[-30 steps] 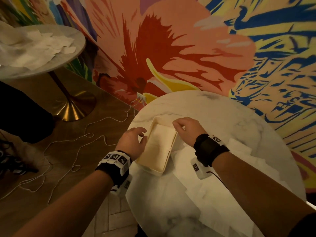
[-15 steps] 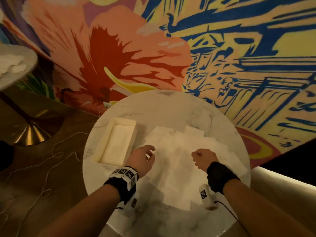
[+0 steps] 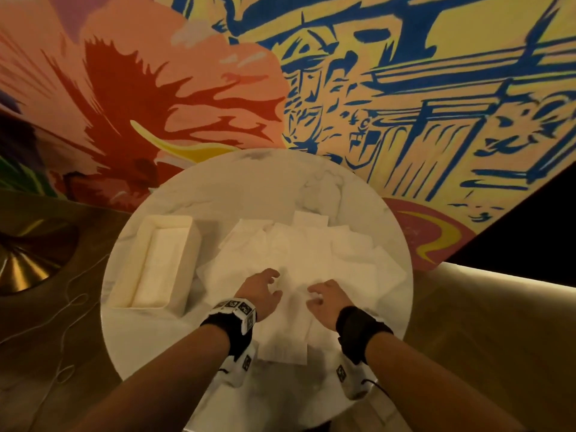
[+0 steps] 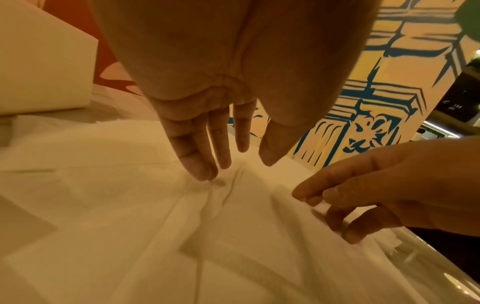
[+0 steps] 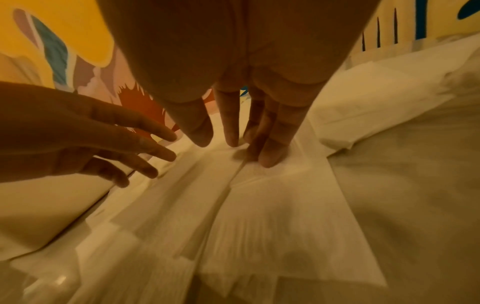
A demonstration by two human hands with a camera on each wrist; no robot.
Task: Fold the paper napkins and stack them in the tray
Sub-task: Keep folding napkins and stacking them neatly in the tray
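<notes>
**Two hands on the loose napkins, tray to the left**

Round marble table [image 3: 280, 188] under a painted wall [image 3: 405, 88] with a big red flower and blue line drawings. On the left part of the table, a cream tray [image 3: 174, 222], long and rectangular, with folded napkins [image 3: 159, 269] lying flat inside. Just to the right of the tray, a wide heap of white paper napkins [image 3: 327, 254], spread and overlapping, reaching close to the near edge of the table.

Left hand [image 3: 260, 289] low over the near part of the heap, fingers [image 4: 197, 162] straight and close together, tips touching the top napkin, thumb slightly apart. Nothing pinched or gripped. Right hand [image 3: 327, 296] just beside it, a narrow gap between the two. Fingers [image 5: 272, 144] also straight and pointing down, tips pressing on the paper next to a crease; thumb free, holding nothing. Seen from the left wrist, right hand [image 4: 389, 185] with fingers relaxed and a little spread, tips on the napkin.

Black bands with small cameras on both wrists. Brown floor [image 3: 62, 338] to the left, with a thin white cable [image 3: 67, 310] and the brass foot of another table [image 3: 25, 263].
</notes>
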